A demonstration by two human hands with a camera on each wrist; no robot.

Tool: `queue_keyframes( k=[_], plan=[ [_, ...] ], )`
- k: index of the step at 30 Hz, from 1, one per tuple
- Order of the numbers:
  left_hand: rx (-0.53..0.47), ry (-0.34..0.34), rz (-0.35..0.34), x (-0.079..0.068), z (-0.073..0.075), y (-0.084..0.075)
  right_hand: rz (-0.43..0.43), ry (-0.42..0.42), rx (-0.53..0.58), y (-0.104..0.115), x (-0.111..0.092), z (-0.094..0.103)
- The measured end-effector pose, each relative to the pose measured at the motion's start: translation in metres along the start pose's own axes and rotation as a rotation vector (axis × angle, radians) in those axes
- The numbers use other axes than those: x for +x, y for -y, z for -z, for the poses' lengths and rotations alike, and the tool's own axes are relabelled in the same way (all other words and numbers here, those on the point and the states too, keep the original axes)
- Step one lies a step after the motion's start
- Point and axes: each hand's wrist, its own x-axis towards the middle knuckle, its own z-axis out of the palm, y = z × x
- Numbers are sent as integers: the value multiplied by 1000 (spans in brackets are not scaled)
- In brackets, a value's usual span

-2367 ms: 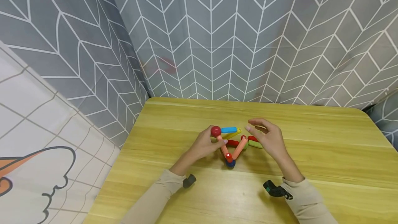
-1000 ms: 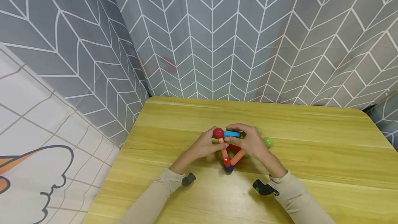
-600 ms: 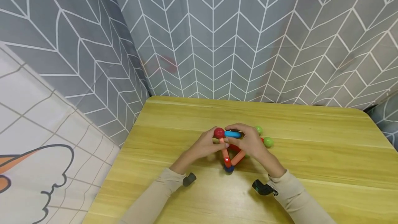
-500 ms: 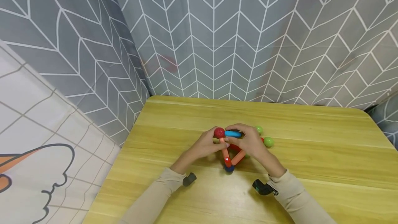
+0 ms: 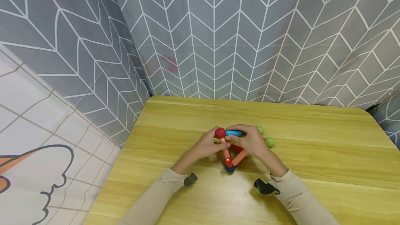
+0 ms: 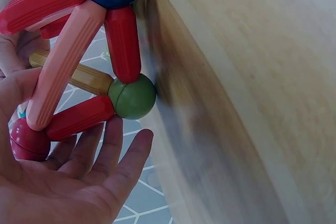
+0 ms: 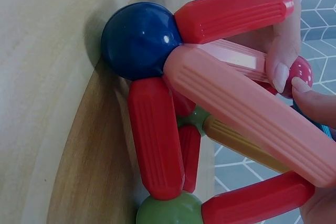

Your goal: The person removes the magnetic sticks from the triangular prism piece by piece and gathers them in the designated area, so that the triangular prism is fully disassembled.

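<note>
A frame of chunky toy rods and balls stands on the table. My left hand [image 5: 204,147] holds its left side, thumb on a pink rod [image 5: 225,149] and fingers behind, near the crimson ball [image 5: 220,133] at the top. My right hand [image 5: 253,143] pinches a light-blue rod [image 5: 233,133] that runs from that ball, thumb in front and index finger behind. At the near corner is a dark-blue ball [image 5: 230,168] with a short red rod [image 5: 228,161] pointing up. The left wrist view shows a green ball [image 6: 134,96] joining red rods and a yellow rod [image 6: 90,78].
Two light-green balls [image 5: 269,141] show just beyond the right hand, one behind the other, with a bit of red beside them. The wooden table [image 5: 322,155] ends at a grey patterned curtain [image 5: 225,44]. Both wrists carry dark camera mounts [image 5: 265,187].
My right hand came leftward from beside the frame and took the light-blue rod. The green balls came into view beyond it. My left hand kept its hold; the frame shifted slightly.
</note>
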Motion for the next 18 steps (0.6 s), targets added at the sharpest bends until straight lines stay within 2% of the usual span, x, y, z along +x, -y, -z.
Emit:
queue_keyframes(
  k=[8,18],
  plan=[
    [-5,-5,1,1,-1,2,48,21,20,-2,1,-1],
    [6,-8,-5,1,-1,3,117,19,-33,-3,1,-1]
  ],
)
